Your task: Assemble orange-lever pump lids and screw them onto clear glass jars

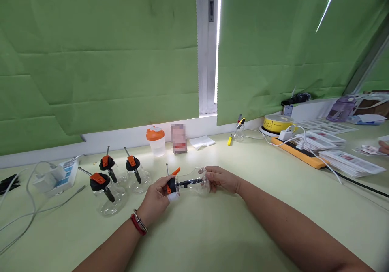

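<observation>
A clear bottle [194, 183] with a black and orange cap lies on its side between my two hands, a dark tube inside it. My left hand [156, 197] is closed round the cap end, where a thin metal rod and an orange lever stick up. At the bottle's wide base, my right hand [219, 178] grips with thumb and fingers. To the left stand three similar clear bottles [138, 180], [120, 176], [111, 205] with black and orange caps and metal rods.
An orange-lidded cup [157, 144], a pink box [179, 139] and a tissue [202, 142] line the wall. Screwdrivers stand in a small jar [239, 134]. Rightward are an orange power strip [299, 153], stacked cards [349, 162] and another person's hand [384, 147]. White cables [32, 195] lie left.
</observation>
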### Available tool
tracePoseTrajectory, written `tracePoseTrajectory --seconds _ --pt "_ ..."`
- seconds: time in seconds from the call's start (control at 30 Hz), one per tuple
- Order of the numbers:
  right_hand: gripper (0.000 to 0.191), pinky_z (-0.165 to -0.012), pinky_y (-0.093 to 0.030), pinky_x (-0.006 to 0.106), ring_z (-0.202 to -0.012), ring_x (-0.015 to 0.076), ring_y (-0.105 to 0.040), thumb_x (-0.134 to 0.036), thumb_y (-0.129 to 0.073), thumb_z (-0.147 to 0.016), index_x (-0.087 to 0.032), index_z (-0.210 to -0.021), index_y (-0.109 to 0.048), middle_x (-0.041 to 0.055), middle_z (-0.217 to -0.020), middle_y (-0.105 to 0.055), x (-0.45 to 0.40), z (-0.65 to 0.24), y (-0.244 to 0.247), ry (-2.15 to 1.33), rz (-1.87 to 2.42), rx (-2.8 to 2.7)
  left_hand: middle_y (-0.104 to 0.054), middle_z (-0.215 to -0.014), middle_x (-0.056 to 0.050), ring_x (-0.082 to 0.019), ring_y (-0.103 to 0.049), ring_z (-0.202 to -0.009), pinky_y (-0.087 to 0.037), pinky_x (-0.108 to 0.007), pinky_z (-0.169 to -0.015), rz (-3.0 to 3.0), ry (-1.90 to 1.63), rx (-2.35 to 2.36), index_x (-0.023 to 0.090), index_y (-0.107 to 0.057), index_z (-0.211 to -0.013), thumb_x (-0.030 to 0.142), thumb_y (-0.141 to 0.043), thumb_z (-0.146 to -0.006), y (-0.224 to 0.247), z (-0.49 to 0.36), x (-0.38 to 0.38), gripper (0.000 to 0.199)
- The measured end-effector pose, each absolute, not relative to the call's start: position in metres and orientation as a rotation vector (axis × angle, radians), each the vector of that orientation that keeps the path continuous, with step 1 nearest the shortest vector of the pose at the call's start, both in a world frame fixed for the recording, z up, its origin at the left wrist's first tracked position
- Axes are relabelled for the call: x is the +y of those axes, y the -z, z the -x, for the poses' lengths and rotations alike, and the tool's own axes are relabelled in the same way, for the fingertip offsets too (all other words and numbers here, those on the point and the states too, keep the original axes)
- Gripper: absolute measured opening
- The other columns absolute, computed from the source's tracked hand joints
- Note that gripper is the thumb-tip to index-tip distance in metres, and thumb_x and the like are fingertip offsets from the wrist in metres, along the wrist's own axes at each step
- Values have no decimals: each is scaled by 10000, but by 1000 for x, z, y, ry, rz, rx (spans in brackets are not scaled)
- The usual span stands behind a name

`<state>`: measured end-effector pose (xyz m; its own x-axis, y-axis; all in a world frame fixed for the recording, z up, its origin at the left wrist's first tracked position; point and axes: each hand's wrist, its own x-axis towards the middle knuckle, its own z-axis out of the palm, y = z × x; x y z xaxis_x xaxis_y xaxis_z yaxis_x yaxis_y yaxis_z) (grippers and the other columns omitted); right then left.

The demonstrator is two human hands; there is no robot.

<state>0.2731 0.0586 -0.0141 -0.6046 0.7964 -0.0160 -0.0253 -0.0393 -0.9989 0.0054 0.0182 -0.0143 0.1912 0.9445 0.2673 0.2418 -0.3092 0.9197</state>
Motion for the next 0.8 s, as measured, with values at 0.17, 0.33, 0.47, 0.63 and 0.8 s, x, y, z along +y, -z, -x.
tracePoseTrajectory --seconds 0.17,0.33,0.47,0.63,0.8 --pt "525 -484 -451 226 -663 141 -617 -544 -564 -822 -151 -1169 -541 100 -932 -623 58 -273 14 -1700 821 -1624 -636 -969 -50 -185 -602 -881 -508 -319 -798 -1671 -1174 1111 176 -645 -1091 185 -712 -625 13 -5 18 470" --pt "708 -641 -522 294 -906 192 -619 -371 -742 -717 -271 -1327 -396 111 -1210 -474 57 -277 11 -1645 712 -1650 -638 -990 -56 -188 -600 -892 -510 -327 -810 -1670 -1171 1126 181 -635 -1104 182 -705 -637 15 -3 21 472" --pt "562 -568 -499 259 -779 166 -647 -392 -702 -749 -226 -1231 -466 85 -1091 -535 57 -273 15 -1671 689 -1623 -637 -1010 -47 -196 -603 -929 -500 -337 -841 -1734 -1166 1134 192 -645 -1095 199 -711 -638 14 -3 20 462" --pt "482 -443 -442 225 -555 143 -626 -564 -540 -822 -142 -1056 -519 70 -803 -640 57 -267 22 -1761 811 -1521 -631 -975 -39 -182 -605 -888 -505 -328 -812 -1832 -1153 1137 211 -657 -1080 206 -709 -643 11 -4 17 440" --pt "584 -422 -437 223 -562 153 -630 -651 -449 -831 -132 -1087 -523 71 -762 -637 58 -269 20 -1732 852 -1551 -631 -966 -50 -177 -597 -860 -510 -323 -782 -1802 -1163 1111 210 -639 -1127 187 -701 -654 15 -3 19 477"
